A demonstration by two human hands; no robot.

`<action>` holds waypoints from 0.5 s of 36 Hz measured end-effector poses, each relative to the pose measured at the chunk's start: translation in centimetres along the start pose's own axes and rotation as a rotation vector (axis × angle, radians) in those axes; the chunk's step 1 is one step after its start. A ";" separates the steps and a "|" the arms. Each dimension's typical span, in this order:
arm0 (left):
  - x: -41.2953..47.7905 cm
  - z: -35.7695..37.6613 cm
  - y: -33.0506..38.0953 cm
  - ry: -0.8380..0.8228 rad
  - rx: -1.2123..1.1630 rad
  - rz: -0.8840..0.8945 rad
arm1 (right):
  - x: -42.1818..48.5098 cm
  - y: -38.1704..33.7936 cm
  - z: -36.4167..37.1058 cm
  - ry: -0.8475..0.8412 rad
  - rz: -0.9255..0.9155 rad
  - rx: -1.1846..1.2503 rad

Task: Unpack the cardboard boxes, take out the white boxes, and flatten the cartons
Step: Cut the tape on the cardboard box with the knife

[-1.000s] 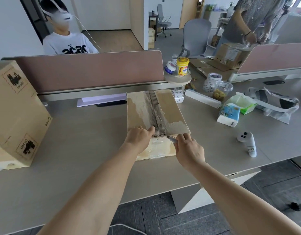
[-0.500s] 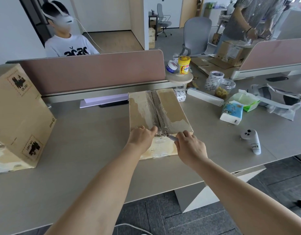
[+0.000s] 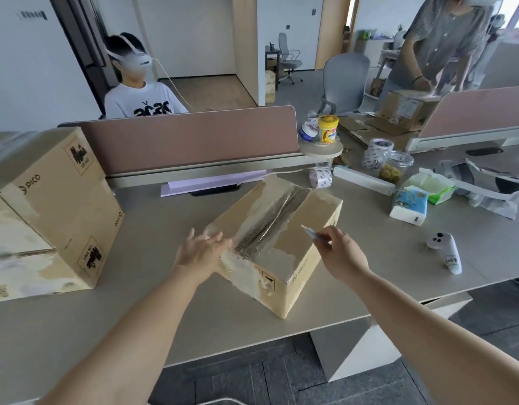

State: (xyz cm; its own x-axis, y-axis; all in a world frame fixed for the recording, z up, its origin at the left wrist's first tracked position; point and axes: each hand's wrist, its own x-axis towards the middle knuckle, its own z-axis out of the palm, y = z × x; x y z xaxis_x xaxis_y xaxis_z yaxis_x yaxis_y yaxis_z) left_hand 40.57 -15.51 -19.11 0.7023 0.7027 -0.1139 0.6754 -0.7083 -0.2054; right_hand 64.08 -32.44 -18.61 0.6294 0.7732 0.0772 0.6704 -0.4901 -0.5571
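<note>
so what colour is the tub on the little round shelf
Yellow tub, with a red label patch; the head view shows it.

Holds flat left hand (image 3: 200,252) at taped carton (image 3: 281,244) on desk (image 3: 164,287), pinches small cutter (image 3: 313,233) in right hand (image 3: 341,257) above it.

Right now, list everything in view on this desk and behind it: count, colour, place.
taped carton: one, brown, middle of the desk, set at an angle
large carton: one, brown, left end of the desk
tape rolls: two, white with print, back right of the taped carton
tub: one, yellow, round shelf by the divider
tissue pack: one, white and blue, right of the taped carton
controller: one, white, right side of the desk
bagged headset: one, white, far right
people: two, one behind the divider, one standing far right
left hand: fingers spread, at the taped carton's left corner
right hand: fingers pinch a small cutter over the taped carton
</note>
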 end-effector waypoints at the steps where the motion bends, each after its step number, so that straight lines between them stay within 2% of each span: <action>1: -0.5 0.0 -0.7 -0.028 0.006 -0.028 | -0.1 -0.4 0.3 -0.004 0.008 0.016; 10: -0.7 -1.1 -1.8 -0.173 0.070 -0.244 | -1.5 -2.8 2.6 -0.051 0.005 0.006; 18: 0.1 -0.7 -1.1 -0.259 0.030 -0.298 | -1.5 -1.4 2.2 -0.039 0.033 -0.058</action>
State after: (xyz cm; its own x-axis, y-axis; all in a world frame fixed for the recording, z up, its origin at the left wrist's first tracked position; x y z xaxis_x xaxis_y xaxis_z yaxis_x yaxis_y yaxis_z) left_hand 40.02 -14.70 -18.17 0.3941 0.8735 -0.2860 0.8313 -0.4714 -0.2945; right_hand 61.29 -32.02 -19.74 0.6361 0.7711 0.0264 0.6720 -0.5369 -0.5101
